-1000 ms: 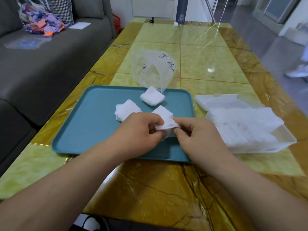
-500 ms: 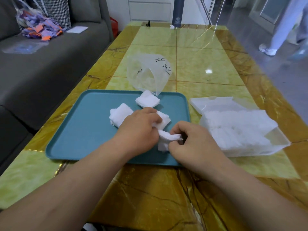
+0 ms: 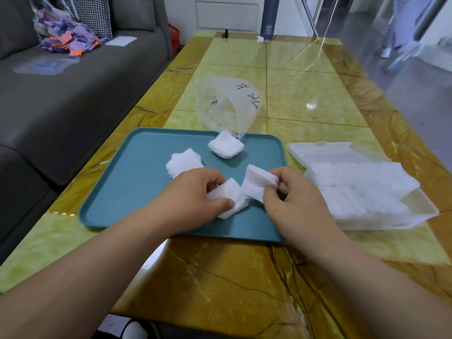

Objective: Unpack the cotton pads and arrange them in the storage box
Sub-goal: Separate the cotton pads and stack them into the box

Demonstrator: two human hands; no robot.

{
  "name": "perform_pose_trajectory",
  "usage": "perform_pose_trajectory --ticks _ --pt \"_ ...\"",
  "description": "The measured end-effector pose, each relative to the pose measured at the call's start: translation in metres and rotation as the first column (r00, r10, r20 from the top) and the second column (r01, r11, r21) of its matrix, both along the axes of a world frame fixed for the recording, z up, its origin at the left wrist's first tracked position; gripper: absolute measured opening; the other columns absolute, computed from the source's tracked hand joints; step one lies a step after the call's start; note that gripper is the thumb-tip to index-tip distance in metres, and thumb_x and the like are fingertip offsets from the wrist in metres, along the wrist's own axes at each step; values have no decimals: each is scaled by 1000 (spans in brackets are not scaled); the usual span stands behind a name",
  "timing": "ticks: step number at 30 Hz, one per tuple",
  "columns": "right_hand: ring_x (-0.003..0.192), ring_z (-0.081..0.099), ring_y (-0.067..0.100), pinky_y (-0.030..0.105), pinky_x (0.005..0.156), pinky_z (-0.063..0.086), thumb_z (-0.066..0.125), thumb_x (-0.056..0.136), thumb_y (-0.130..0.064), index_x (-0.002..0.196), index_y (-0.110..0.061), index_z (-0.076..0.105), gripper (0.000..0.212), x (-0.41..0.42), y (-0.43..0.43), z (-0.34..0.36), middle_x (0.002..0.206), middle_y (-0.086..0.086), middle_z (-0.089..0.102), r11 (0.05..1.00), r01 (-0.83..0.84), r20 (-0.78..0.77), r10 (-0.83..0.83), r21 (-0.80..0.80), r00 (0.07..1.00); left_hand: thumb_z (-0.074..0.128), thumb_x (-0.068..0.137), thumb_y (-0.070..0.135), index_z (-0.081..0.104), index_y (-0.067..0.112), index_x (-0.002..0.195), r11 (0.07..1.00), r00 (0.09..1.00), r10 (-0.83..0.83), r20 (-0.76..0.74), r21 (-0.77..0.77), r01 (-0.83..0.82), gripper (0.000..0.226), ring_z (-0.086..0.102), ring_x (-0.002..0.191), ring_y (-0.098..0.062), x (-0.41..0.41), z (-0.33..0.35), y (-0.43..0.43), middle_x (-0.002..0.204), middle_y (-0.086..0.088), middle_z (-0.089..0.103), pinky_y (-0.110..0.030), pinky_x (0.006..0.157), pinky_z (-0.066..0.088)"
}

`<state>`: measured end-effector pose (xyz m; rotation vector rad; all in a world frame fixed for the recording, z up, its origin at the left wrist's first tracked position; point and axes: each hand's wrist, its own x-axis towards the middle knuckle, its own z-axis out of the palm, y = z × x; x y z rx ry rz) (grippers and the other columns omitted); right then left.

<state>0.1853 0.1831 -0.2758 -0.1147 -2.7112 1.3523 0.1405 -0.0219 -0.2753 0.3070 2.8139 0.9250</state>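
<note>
On the teal tray (image 3: 146, 182), the left hand (image 3: 193, 199) curls round a pad stack (image 3: 232, 200). The right hand (image 3: 296, 206) pinches a second stack (image 3: 258, 183) (tilted) near the storage box (image 3: 420, 214).

Bright, even daylight; the glossy tabletop (image 3: 305, 89) carries white streaks of glare and a hot spot toward its far end; shadows are soft; the cotton pads (image 3: 354, 189) in the storage box (image 3: 425, 211) wash out to featureless white; edges bow from wide-angle distortion; the far-right background is blurred.
</note>
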Motion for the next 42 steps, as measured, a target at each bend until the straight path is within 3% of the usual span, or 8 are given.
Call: perform_pose_trajectory --ticks 4,12,19,23,27,31,36,42 --pt "69 59 9 25 59 41 56 99 -22 95 -28 62 9 -3 -1 -1 80 -5 67 1000 15 4 -15 -2 1000 84 80 37 69 32 93 997 1000 10 -18 73 -9 21 61 76 -3 6 2 -3 84 11 67 -25 69 51" --pt "71 61 13 24 59 45 57 97 -22 95 -28 64 9 -4 -1 0 82 0 70 999 37 9 -36 -39 999 78 83 33 72 34 98 998 970 29 -241 52 -17 16 59 86 -2 8 4 -4 89 19 63 -24 73 47" --pt "70 60 13 15 54 42 57 97 -19 93 -25 66 11 -5 0 3 80 4 71 994 35 16 -34 -102 999 83 82 24 69 27 82 979 978 109 -179 191 -74 14 66 73 6 7 10 -10 81 26 68 -8 63 46" --pt "59 54 6 13 53 41 58 97 -18 92 -24 66 11 -4 0 3 77 4 70 993 36 17 -34 -115 999 85 81 22 73 26 76 987 965 73 -252 155 -34 13 66 85 1 3 3 -10 87 13 71 -19 76 51" --pt "54 50 4 12 50 39 58 97 -17 92 -23 67 12 -4 1 5 70 0 66 988 44 9 -43 -150 999 84 79 17 71 24 71 981 926 58 -373 194 16 17 65 84 -8 2 10 -8 88 8 68 -26 74 49" --pt "49 47 3 11 49 37 57 96 -15 92 -21 68 14 -5 3 4 51 -14 53 982 58 14 -56 -178 998 74 80 23 67 24 75 972 883 62 -465 230 53 8 64 86 -2 11 24 -7 90 17 72 -19 73 48" --pt "47 45 4 11 48 34 57 96 -15 93 -21 69 14 -3 4 6 49 -14 51 977 46 12 -45 -206 999 74 91 24 62 28 85 972 930 53 -364 230 34 13 65 72 -13 13 22 -5 75 11 68 -38 68 54" --pt "58 53 8 20 56 43 58 97 -19 96 -24 68 12 -2 2 7 69 1 69 977 46 9 -45 -207 999 70 95 24 57 32 91 963 967 95 -236 270 -29 15 61 73 -2 12 19 -5 84 21 66 -24 68 48"
